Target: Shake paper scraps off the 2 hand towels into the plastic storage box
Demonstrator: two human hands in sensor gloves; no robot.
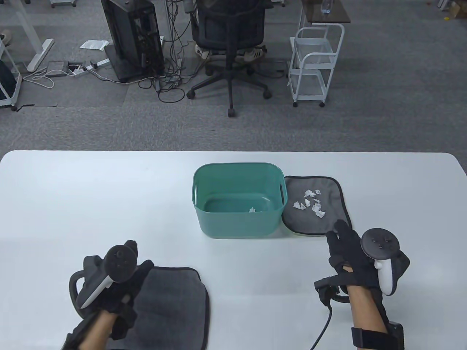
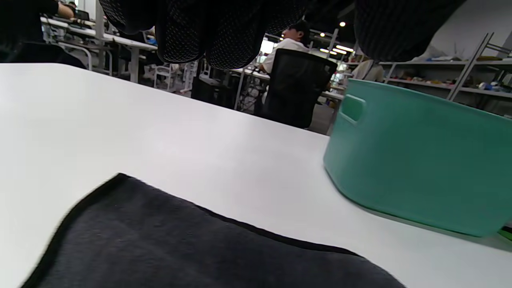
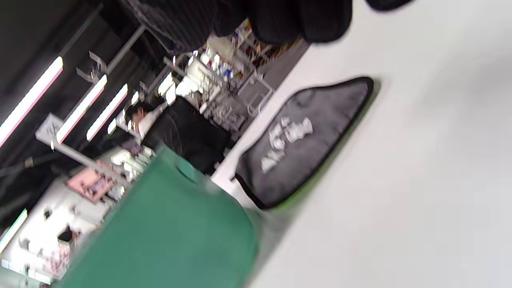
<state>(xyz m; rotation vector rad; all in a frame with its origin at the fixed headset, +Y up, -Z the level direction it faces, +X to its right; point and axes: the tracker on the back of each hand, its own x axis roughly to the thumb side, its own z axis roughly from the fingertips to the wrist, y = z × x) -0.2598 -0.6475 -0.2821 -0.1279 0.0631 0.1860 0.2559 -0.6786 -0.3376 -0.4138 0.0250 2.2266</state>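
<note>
Two dark grey microfibre hand towels on the white bench (image 1: 109,197) here; the near-left towel (image 1: 171,302) lies flat and bare of scraps at the near edge, with the left hand (image 1: 116,288) resting on its left part, fingers hidden under the tracker, so whether it grips the cloth I cannot tell; the far-right towel (image 1: 317,211) sits flat, touching the right wall of the teal plastic storage box (image 1: 239,222), and carries a cluster of white paper scraps (image 1: 308,204) near its middle; a few white scraps (image 1: 252,210) already lie on the box floor, so one towel looks done and the second is the job in hand, by my reading; the right hand (image 1: 352,255) is loosely spread and empty, fingertips (image 1: 341,228) pointing at the near edge of that loaded towel, just at or shy of the hem; to do this well, I'd say take the towel by its right edge or two corners and raise that side first, so the cloth sags into a chute towards the box; carry it over the open rim before any shaking, since the scraps are light and will scatter on the bench if the cloth tips the wrong way; the left hand could come across to take the opposite corner.
</note>
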